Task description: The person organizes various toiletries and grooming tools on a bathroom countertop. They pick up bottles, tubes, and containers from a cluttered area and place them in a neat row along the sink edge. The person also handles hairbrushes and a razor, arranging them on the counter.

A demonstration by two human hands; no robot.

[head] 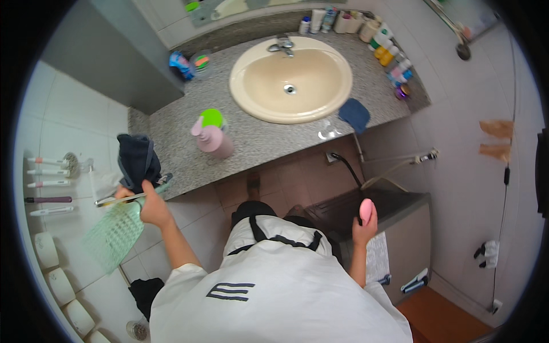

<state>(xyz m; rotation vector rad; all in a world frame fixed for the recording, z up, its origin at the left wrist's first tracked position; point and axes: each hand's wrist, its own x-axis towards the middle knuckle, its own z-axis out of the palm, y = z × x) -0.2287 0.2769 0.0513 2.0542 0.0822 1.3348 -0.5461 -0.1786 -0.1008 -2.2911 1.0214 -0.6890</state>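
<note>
My left hand (155, 208) grips the upper part of a pale green perforated plastic basket (115, 236), near the left end of the counter. A dark bunched cloth (139, 158) sticks up just beyond my thumb. Whether my fingers also pinch this cloth cannot be made out. A thin light-coloured stick (122, 199) crosses beside the fingers. On the right, my right hand (364, 231) is raised in front of the dark-topped grey unit and holds a smooth pink oval object (366, 210), perhaps a brush. A dark part of it shows beside my fingers.
A cream washbasin (257, 109) with a chrome tap (282, 45) is set in the speckled stone counter (180, 141). A pink pump bottle (216, 143) stands near its front edge. Several bottles (384, 47) line the right side. A blue cloth (355, 115) overhangs the edge.
</note>
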